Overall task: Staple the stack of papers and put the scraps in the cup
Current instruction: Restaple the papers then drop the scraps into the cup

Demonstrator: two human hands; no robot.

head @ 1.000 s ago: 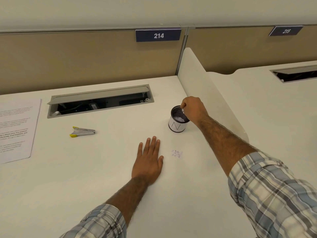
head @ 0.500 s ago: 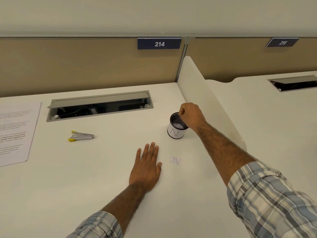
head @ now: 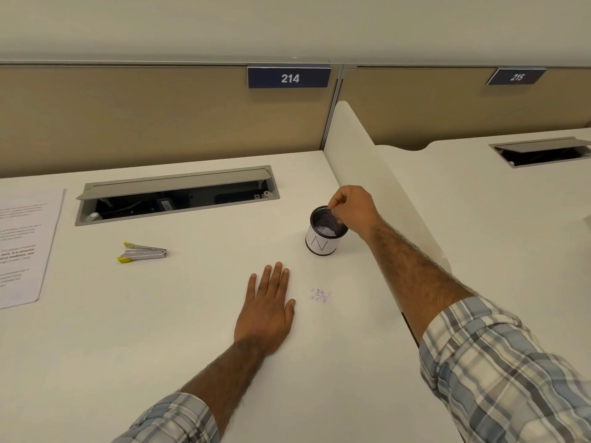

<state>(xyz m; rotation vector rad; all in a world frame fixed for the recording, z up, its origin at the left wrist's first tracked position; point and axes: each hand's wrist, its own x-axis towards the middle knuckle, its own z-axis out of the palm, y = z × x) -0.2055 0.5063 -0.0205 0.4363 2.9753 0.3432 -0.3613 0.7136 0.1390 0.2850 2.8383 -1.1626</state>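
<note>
The left hand (head: 267,311) lies flat on the surface (head: 160,330), fingers straight and close together. From it, loose scraps (head: 320,295) lie near at 3 o'clock, the cup (head: 321,246) stands at 1 o'clock, the stapler (head: 142,252) lies well apart at 10 o'clock, and the papers (head: 22,247) lie at 9 o'clock by the view's left edge. The right hand (head: 355,209) hovers over the cup's rim, fingers curled with tips pinched; whether they hold a scrap cannot be told. White bits lie inside the cup.

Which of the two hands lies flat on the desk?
The left hand, with fingers straight; the right hand is curled above the mesh cup.
</note>
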